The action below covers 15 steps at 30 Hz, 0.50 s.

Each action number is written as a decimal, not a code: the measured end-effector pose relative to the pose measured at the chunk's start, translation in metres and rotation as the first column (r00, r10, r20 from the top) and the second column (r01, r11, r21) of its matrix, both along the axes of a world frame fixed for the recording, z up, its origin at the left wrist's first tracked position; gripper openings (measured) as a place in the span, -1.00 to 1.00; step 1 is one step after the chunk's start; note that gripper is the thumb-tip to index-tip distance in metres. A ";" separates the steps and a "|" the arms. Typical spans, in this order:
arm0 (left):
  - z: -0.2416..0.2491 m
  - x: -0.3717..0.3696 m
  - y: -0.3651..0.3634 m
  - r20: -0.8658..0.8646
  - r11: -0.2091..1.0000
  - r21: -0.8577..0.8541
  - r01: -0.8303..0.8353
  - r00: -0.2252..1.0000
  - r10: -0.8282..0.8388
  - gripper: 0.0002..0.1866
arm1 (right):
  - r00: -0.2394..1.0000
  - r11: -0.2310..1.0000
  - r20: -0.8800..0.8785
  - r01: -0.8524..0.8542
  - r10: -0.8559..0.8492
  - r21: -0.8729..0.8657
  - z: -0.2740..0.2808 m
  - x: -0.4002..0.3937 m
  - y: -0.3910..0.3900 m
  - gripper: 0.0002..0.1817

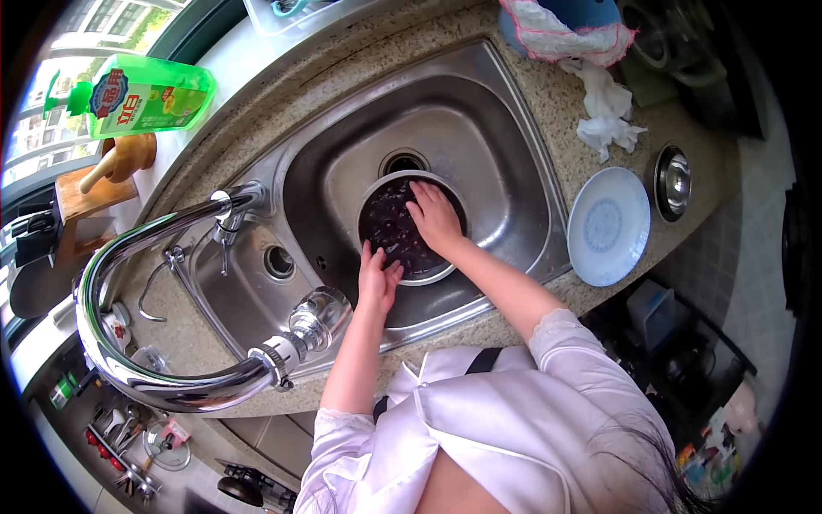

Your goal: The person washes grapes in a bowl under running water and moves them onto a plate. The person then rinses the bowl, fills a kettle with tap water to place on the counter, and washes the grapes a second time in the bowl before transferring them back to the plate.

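A round metal bowl [425, 279] sits in the larger sink basin, beside the drain. Dark, glossy wet pieces [392, 214] fill it; their kind cannot be made out. My right hand [434, 216] reaches over the bowl's right side, fingers stretched out and resting on the dark pieces. At the near left rim is my left hand [378, 276], its fingers apart and their tips at the edge of the bowl.
A chrome faucet [184, 396] arches over the smaller basin [229, 295] at left. A white plate [609, 226] and a small metal bowl [673, 182] stand on the right counter, near crumpled white tissue [604, 111]. A green soap bottle [154, 94] is at upper left.
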<state>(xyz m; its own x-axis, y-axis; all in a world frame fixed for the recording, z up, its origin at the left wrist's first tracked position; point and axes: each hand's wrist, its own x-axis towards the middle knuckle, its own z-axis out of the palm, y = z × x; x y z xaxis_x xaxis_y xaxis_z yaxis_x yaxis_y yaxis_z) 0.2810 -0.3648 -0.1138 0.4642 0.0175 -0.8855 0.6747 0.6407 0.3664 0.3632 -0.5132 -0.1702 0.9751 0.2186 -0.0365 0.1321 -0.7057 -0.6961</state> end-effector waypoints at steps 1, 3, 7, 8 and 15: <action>-0.002 0.003 -0.003 -0.074 0.998 0.059 -0.001 0.997 0.005 -0.29 | 0.994 0.994 -0.078 0.086 -0.081 0.065 -0.009 0.005 0.002 -0.39; -0.012 0.006 -0.002 -0.154 0.992 0.123 0.002 0.988 0.017 -0.28 | 0.957 0.996 -0.278 0.087 -0.079 0.016 0.003 0.016 0.010 -0.38; -0.031 0.029 -0.008 -0.139 0.996 -0.019 -0.091 0.986 0.087 -0.30 | 0.855 0.994 -0.507 0.098 -0.109 -0.049 -0.004 0.024 0.022 -0.30; -0.033 0.032 -0.010 -0.119 0.996 0.005 -0.087 0.989 0.087 -0.31 | 0.825 0.991 -0.550 0.121 -0.128 -0.049 -0.008 0.024 0.026 -0.30; -0.032 0.042 -0.014 -0.015 0.891 -0.264 -0.369 0.925 0.379 -0.60 | 0.921 0.980 -0.385 0.124 -0.055 0.158 0.031 -0.035 0.037 -0.62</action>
